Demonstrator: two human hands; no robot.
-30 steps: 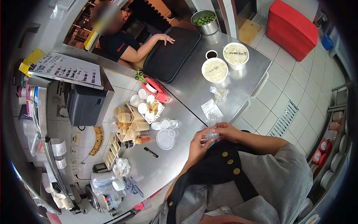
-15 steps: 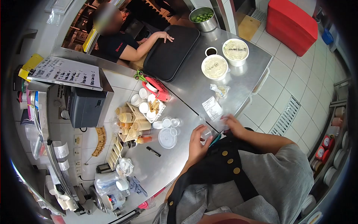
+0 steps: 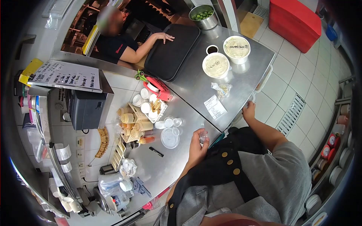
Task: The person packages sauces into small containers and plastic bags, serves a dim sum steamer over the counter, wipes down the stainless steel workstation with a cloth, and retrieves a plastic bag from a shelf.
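My left hand (image 3: 197, 147) is closed around a small clear plastic cup (image 3: 203, 136) above the near edge of the steel counter (image 3: 177, 154). Lower than the counter's right edge, my right hand (image 3: 249, 112) has its fingers bent together. Something whitish shows at its fingertips, beside a pale handle on the counter's side; I cannot make out what it is. Between the hands and the tubs lies a printed receipt (image 3: 215, 108). Just beyond it sits a small knotted plastic bag (image 3: 222, 90). Two lidded white tubs (image 3: 216, 66) with handwriting on top stand farther back.
A dark sauce cup (image 3: 212, 49), a black tray (image 3: 173, 52) and a pot of green limes (image 3: 203, 17) are at the back. A co-worker's hand (image 3: 164, 37) rests on the tray. Sauce bottles (image 3: 130, 118), clear lids (image 3: 170, 138) and a black marker (image 3: 156, 151) lie left.
My right hand has moved away from my left, out to the right past the counter edge. My left hand has shifted slightly left, still with the clear cup.
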